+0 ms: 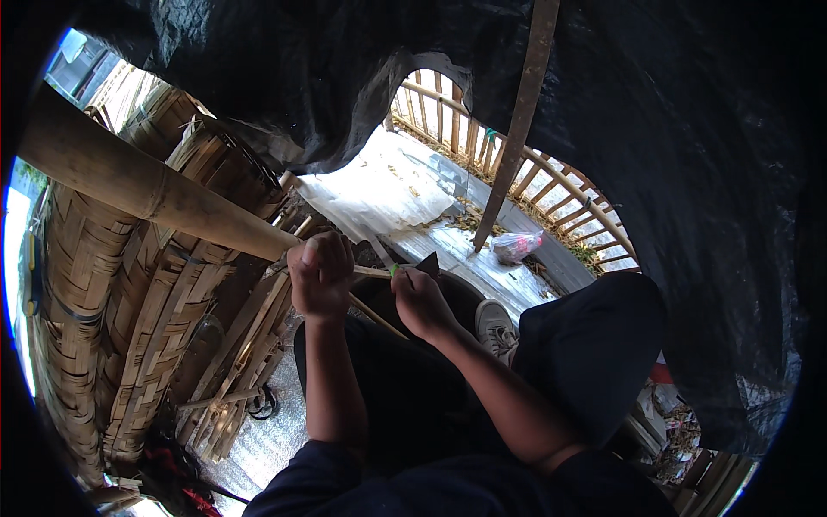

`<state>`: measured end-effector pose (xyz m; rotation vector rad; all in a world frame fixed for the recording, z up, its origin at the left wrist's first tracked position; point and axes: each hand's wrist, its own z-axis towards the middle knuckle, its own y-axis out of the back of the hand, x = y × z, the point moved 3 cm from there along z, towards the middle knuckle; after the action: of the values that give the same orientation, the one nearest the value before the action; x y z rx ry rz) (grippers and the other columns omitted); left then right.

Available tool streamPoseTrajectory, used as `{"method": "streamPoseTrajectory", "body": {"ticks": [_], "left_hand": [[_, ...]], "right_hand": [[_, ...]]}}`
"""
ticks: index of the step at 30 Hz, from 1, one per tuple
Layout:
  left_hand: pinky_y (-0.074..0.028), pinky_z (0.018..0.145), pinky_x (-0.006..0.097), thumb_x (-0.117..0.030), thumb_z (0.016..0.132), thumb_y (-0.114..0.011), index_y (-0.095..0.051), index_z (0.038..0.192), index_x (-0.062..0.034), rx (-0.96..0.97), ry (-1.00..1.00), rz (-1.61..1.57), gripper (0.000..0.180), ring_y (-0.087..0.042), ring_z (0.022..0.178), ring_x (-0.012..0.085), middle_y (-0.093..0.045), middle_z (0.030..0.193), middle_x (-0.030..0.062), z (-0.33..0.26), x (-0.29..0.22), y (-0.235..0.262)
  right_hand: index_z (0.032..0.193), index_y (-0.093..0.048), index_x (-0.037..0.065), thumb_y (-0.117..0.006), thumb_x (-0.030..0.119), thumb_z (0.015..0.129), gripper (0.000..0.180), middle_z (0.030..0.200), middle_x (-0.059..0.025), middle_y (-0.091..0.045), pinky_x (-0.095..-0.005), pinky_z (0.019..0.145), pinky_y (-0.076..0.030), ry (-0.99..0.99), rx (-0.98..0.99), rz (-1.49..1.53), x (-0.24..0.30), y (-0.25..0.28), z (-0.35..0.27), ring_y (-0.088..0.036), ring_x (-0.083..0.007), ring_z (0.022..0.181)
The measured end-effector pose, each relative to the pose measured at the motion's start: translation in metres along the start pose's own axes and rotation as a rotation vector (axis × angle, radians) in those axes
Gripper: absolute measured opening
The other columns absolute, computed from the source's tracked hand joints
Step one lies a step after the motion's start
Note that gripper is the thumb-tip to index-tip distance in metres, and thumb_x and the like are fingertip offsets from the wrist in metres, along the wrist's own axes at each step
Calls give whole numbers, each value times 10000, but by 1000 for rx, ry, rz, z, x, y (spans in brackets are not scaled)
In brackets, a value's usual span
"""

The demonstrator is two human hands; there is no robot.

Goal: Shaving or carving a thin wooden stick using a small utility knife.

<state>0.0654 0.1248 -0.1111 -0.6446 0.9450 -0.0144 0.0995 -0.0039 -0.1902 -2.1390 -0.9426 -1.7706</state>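
Over lap (396, 388); left fingers (332, 250) clenching strip (371, 271); right fingers (415, 286) clenching knife (394, 270); bag (517, 247) markings illegible

dark navy top (297, 484), dark trousers (594, 353), pale laced shoe (494, 324)

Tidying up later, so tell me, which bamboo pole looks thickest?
The smooth round pole slanting from the upper left toward your left hand; the fence rail and the split strips below look much thinner.

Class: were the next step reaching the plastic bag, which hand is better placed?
Probably the right hand, though closed on something green: it looks nearer the plastic bag, while the left hand is closed farther away, near the bamboo pole.
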Motion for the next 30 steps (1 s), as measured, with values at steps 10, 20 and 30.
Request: {"method": "streamPoseTrajectory", "body": {"ticks": [10,20,30], "left_hand": [[-122,378,250,-282,897,-360,-253,545,-143,-306,-198,131,393,-169,411,73,-204,485,-35,-7,13,5],[-148,370,239,-278,903,-361,-270,553,-144,-315,-175,110,386,-177,399,65,-211,475,-38,-3,8,9],[-155,360,238,-249,920,-414,-263,546,-107,-398,-45,-50,427,-199,393,73,-234,468,-23,-7,23,12]], "right_hand": [[810,-479,-41,-391,151,933,245,678,-299,-568,-514,640,-463,143,-33,-160,-19,-24,-18,-581,-468,704],[799,-494,-27,-394,196,950,287,702,-268,-550,-496,602,-404,94,-23,-218,-103,-22,5,-556,-460,737],[709,-473,25,-338,302,950,391,525,-100,-457,-356,487,-358,-10,-312,5,-68,5,28,-492,-212,482]]}}
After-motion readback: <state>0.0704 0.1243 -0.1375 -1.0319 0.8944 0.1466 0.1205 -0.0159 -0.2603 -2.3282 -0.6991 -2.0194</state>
